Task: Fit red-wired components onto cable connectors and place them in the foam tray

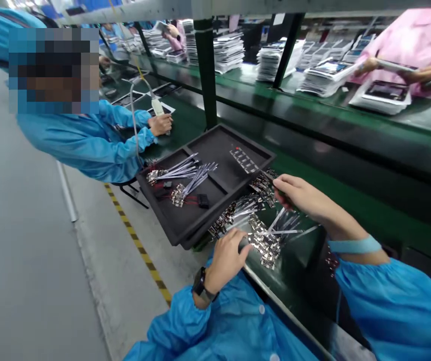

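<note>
My right hand [298, 195] is closed around a slim dark tool [266, 174], perhaps tweezers. Its tip reaches the edge of a strip of small circuit boards [244, 160] in the black tray [234, 193]. My left hand [228, 258], wearing a watch, curls at the bench edge; a small dark grey piece [243, 244] shows between thumb and fingers, its kind unclear. Beside it lies a pile of small circuit boards [266, 245] with pale flat cables. Two bundles of boards with flat cables [196, 175] and a black connector on red wires [202, 201] occupy the tray's left compartments.
The tray sits on another dark tray, jutting past the bench edge. A co-worker in blue [87, 135] works at the left. Across a black post [205, 75], a person in pink [418, 50] handles a flat device beside stacked devices [326, 75]. Striped tape [136, 240] marks the floor.
</note>
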Motion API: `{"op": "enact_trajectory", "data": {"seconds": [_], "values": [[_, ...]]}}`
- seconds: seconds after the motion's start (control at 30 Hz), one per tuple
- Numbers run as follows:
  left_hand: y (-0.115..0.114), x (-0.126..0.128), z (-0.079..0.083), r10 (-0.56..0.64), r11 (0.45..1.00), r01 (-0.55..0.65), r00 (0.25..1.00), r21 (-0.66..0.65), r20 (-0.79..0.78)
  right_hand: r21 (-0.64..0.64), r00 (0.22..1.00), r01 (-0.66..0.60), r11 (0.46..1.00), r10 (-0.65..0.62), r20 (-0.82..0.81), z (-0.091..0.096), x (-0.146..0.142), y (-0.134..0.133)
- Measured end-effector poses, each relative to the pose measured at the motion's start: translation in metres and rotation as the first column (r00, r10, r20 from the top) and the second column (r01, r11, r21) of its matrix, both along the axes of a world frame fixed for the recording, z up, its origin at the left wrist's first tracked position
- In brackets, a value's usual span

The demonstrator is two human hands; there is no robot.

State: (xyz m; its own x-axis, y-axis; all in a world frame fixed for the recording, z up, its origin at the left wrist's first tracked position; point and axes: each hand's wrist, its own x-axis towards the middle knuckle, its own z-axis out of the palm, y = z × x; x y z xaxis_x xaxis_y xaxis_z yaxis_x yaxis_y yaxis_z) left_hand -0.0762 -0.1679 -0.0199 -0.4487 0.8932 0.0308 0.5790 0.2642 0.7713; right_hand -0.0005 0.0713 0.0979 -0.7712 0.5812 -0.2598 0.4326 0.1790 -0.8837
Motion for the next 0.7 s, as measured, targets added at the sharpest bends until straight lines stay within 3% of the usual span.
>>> {"op": "enact_trajectory", "data": {"seconds": [0.13,0.37,0.63,0.7], "values": [[-0.002,0.007,-0.006,0.032,0.998,-0.035,0.998,0.051,0.059,0.041,0.997,0.035,0.999,-0.037,0.064,0.009,-0.042,0.016],[-0.043,0.002,0.019,-0.059,0.995,0.038,0.965,0.087,0.256,0.193,0.981,-0.044,0.980,0.006,0.196,0.032,-0.105,0.042],[-0.076,-0.028,0.007,0.156,0.981,-0.180,0.955,0.076,0.251,0.296,0.932,-0.118,0.948,0.003,0.363,0.032,-0.143,0.072],[-0.085,-0.035,0.013,0.184,0.972,-0.214,0.950,0.095,0.250,0.330,0.912,-0.132,0.935,-0.015,0.409,0.031,-0.145,0.072]]}}
